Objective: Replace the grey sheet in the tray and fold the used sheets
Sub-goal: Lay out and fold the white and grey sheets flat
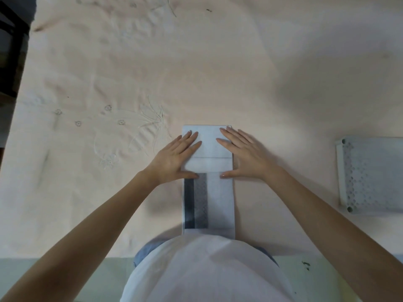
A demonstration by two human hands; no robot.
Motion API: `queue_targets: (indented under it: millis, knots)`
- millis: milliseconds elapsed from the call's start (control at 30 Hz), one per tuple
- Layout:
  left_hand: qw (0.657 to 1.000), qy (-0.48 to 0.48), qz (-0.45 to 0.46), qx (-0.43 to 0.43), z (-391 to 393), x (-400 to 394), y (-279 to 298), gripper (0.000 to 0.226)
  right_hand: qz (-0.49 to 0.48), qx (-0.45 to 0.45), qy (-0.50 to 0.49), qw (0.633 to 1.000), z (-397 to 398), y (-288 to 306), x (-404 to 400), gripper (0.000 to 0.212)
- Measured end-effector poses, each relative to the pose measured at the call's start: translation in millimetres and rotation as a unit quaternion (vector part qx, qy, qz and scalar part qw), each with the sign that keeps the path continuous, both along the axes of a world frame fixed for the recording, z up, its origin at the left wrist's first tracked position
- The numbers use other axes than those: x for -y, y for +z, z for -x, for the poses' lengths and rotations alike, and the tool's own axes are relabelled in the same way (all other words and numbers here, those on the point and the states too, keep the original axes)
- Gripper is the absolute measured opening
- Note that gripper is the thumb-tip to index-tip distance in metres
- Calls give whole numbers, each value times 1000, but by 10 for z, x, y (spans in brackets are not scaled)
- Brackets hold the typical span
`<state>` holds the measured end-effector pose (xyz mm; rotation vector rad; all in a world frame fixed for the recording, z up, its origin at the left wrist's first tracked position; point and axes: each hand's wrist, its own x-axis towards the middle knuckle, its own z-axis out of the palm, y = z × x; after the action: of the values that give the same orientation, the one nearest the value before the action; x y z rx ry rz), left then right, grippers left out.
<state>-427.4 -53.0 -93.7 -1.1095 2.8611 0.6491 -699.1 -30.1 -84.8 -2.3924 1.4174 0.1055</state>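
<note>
Your left hand (174, 156) and right hand (245, 154) both lie flat, fingers spread wide and gripping nothing, pressing on the far half of the folded sheet (220, 199). That sheet sits as a long narrow strip straight in front of you on the surface (218, 73), running from your shirt (205, 269) outward. Its far end is doubled back toward you, and the edge of that flap crosses the strip just past your thumbs. Your left fingers rest on the flap's left side, your right fingers on its right side near the far corner, and both thumbs point inward at the flap's near edge, apart from each other. On the near half a dark grey band (195, 201) shows along the left, with a paler patterned stripe beside it; the rest of the strip is light. The near end of the sheet is hidden under your shirt. The tray (370, 175) lies well apart on your right, partly cut off by the frame edge, pale with a perforated pattern across it and round posts at its two visible corners; whether a sheet lies in it, you cannot tell. The surface is covered by a pinkish cloth with faint embroidery (130, 131) just left of your left hand. A dark piece of furniture (11, 40) shows at the far left corner.
</note>
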Motion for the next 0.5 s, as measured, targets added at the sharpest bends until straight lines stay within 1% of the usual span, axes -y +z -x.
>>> queue_targets:
  millis: [100,167,267,333,367,433,500]
  knots:
    - [1000,-5,10,-15,-17,35,18,80,3,-10,-3,1000,-2,-7,2,101]
    - [999,-16,26,-29,-34,64,25,70,14,-4,-6,1000,-7,-2,-3,92]
    - [994,-21,76,-70,-50,92,40,50,49,37,-16,998,-21,20,-7,76]
    - [990,-2,94,-105,-30,135,58,37,55,76,-25,995,-32,58,23,73]
    - [989,21,79,-121,-8,160,78,33,47,95,-30,994,-33,86,43,75]
    - [982,91,-5,-167,39,230,148,27,27,132,-40,990,-11,139,111,79]
    - [952,193,-111,-208,75,327,227,19,10,157,-74,985,-6,171,178,78]
